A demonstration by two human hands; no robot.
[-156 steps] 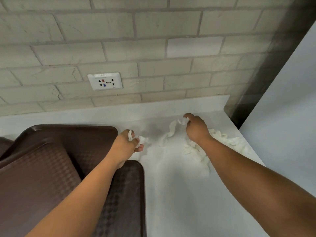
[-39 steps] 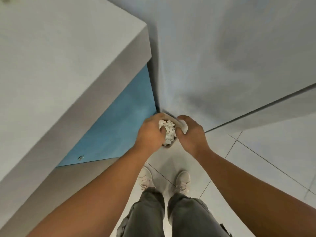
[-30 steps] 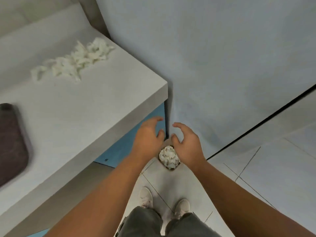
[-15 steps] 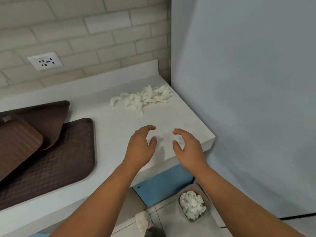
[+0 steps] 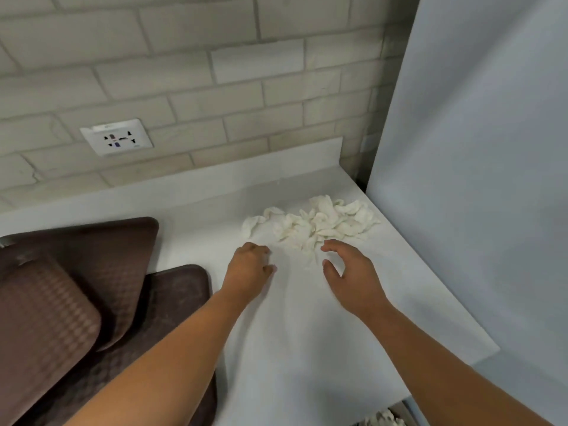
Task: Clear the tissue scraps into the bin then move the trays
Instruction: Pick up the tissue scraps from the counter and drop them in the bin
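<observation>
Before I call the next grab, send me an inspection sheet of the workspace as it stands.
Surface: white countertop, flat.
Job's things: pile of white tissue scraps in the back right corner; dark brown textured plastic trays overlapping on the left; bin barely visible at the bottom edge, with scraps inside.
Clutter: nothing seen.
Hands: left hand and right hand are near the pile's front edge, both empty.
Cables: nothing seen; white wall socket has nothing plugged in.
Surroundings: beige brick wall behind; pale blue-grey panel on the right.
</observation>
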